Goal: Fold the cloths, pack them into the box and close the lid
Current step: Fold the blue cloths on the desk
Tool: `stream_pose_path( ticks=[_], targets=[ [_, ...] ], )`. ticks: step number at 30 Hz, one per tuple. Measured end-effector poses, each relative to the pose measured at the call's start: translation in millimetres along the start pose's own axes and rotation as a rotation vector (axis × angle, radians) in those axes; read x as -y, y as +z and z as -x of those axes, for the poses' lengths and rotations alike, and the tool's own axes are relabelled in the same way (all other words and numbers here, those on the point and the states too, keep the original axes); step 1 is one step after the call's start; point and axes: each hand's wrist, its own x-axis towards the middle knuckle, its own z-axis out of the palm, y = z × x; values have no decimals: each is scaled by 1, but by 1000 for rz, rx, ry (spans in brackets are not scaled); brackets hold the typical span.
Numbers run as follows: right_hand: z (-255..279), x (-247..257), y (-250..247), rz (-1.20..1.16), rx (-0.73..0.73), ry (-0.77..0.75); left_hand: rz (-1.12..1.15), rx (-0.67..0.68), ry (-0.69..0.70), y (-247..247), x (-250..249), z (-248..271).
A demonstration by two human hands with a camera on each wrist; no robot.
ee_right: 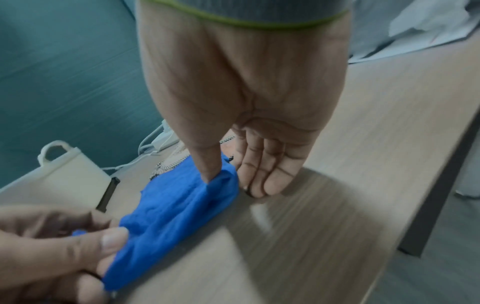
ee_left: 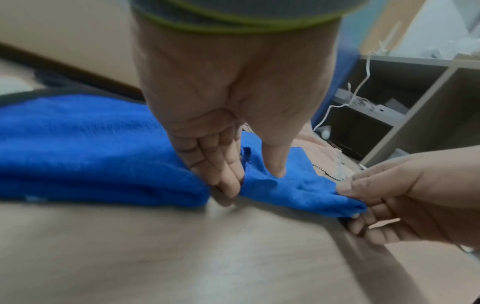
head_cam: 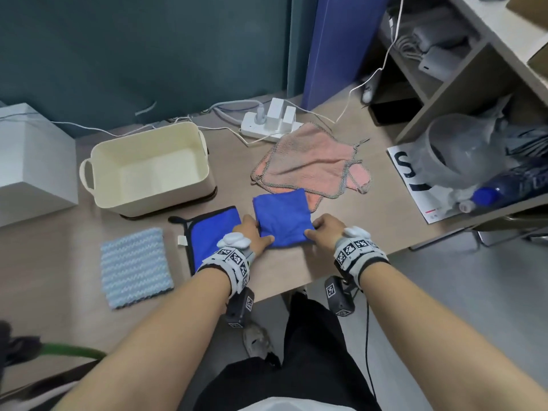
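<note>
Two hands on one folded blue cloth [head_cam: 280, 218], near front edge of table [head_cam: 370, 226], centre of head view. Left hand [head_cam: 252, 232] pinching its near-left corner: thumb on top, fingers [ee_left: 221, 174] beneath, per left wrist cam. Right hand [head_cam: 324, 231] clamped on near-right corner same way, thumb pressed into fabric, fingers [ee_right: 262, 174] extended down beside cloth edge, tips at table surface. Cloth sagging slightly between both grips in wrist views, prob. lifted a bit off table at near edge; blurred, hard to confirm.

Second blue cloth [head_cam: 207, 232] w/ dark trim and small white tag just left of first, flat, partly under left wrist. Light blue striped cloth [head_cam: 135, 266] further left, folded into rectangle, apart from others. Pink cloth [head_cam: 311, 161] w/ grey stitched border behind blue one, unfolded and rumpled, far edge of folded blue cloth overlapping its near corner.

Cream box [head_cam: 148, 167] w/ side handles at back-left, open on top, nothing visible inside. Sitting on dark brown flat piece [head_cam: 166, 209], poss. the lid; only edge showing.

White power strip [head_cam: 267, 123] w/ plugs and cables behind pink cloth. White box [head_cam: 32, 161] at far left. Shelf unit [head_cam: 462, 72] at right w/ adapters, plastic bag, blue-capped bottle [head_cam: 504, 188] lying on its side.
</note>
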Motion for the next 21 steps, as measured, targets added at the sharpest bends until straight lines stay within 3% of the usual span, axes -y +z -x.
stream_pose_path(
  ticks=[9,12,14,16,18,21],
  targets=[
    [15,8,0,-322,-10,9,-181,159,-23,-3,-20,11],
    [31,21,-17,-491,9,-15,-107,51,-36,-16,-24,23],
    [36,33,-30,-534,38,-54,75,-95,62,-21,-24,30],
    [43,46,-41,-531,77,-72,205,-171,256,-26,-24,36],
    [50,60,-52,-535,127,-84,207,-126,395,-32,-30,43],
    [62,81,-66,-592,152,-84,135,-70,476,-47,-41,56]
  ],
)
